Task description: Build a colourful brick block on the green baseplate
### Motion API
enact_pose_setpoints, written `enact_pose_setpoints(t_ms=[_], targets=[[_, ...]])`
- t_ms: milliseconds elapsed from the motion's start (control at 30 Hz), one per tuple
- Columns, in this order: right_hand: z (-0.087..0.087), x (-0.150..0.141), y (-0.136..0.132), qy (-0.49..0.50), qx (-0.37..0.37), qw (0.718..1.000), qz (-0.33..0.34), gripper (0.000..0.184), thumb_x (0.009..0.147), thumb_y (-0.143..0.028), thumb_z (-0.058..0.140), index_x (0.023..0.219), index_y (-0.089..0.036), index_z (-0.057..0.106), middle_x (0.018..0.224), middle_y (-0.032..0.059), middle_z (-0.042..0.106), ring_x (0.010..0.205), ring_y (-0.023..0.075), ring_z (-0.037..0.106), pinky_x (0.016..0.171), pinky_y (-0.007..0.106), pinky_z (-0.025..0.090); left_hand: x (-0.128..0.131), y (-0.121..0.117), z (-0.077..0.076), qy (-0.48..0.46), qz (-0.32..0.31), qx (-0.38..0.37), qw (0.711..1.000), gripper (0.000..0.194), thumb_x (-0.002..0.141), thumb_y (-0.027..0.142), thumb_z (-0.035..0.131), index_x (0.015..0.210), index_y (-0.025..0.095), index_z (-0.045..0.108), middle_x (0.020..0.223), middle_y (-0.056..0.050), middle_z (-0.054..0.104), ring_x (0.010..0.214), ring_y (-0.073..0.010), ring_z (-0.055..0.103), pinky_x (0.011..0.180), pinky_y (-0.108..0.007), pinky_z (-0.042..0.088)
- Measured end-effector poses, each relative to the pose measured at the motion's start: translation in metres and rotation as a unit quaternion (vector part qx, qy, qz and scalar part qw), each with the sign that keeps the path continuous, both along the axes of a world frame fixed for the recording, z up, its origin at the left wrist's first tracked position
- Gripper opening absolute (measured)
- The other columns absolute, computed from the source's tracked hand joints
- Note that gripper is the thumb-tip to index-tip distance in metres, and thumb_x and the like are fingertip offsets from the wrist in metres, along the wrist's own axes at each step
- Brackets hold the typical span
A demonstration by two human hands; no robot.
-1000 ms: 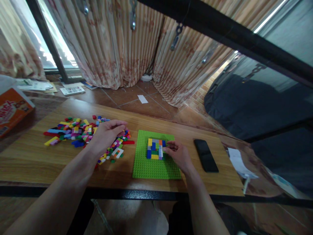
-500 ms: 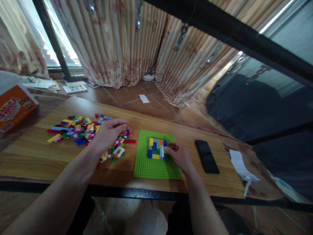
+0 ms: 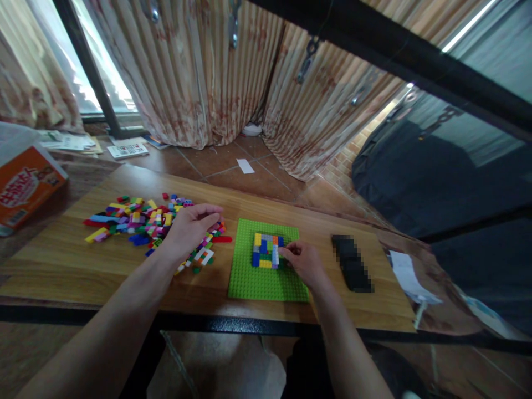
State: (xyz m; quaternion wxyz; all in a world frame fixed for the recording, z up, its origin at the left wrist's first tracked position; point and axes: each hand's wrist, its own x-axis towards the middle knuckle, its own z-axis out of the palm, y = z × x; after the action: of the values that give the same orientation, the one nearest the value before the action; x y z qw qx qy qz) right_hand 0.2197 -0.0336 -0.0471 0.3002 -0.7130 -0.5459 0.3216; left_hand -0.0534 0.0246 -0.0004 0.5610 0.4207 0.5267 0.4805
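Sideways pressure from right hand (image 3: pixel 306 262) could dislodge multicoloured plastic-brick rectangle (image 3: pixel 264 247) from green studded baseplate (image 3: pixel 257 285), left hand (image 3: pixel 193 227) over loose mixed-colour plastic bricks (image 3: pixel 135 219), can't tell either grip.

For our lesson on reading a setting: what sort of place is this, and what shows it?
Probably a room in a home: patterned curtains hang near a tiled floor, and toy bricks lie on a wooden table.

A rectangular plastic-brick build (image 3: pixel 263 249) is coloured blue, yellow, grey and orange; the flat plastic baseplate (image 3: pixel 261 285), lime green.
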Motion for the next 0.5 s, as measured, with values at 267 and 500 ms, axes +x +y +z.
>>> enact_pose_setpoints(t_ms=[267,500], targets=[[0.0062,-0.0054,-0.0037,-0.042,0.024,0.999,0.003,0.030,0.077,-0.047,0.064,0.066,-0.019,0.063,0.059,0.0005,0.063,0.057,0.0154,0.057,0.054,0.026,0.038,0.0065,-0.0044,-0.0041,0.020,-0.030,0.025,0.999,0.022,0.062,0.028,0.077,0.080,0.018,0.074,0.076,-0.004,0.073,0.067,-0.0148,0.065,0.062,-0.025,0.052],[0.0080,-0.0093,-0.0030,-0.023,0.040,0.998,-0.042,0.043,0.087,-0.055,0.048,0.081,-0.017,0.067,0.068,0.0041,0.067,0.057,0.0165,0.062,0.056,0.027,0.043,0.0002,0.0040,-0.0050,0.021,0.001,0.020,1.000,0.025,0.061,0.026,0.077,0.084,0.017,0.073,0.077,-0.004,0.073,0.067,-0.0136,0.065,0.062,-0.023,0.051]])
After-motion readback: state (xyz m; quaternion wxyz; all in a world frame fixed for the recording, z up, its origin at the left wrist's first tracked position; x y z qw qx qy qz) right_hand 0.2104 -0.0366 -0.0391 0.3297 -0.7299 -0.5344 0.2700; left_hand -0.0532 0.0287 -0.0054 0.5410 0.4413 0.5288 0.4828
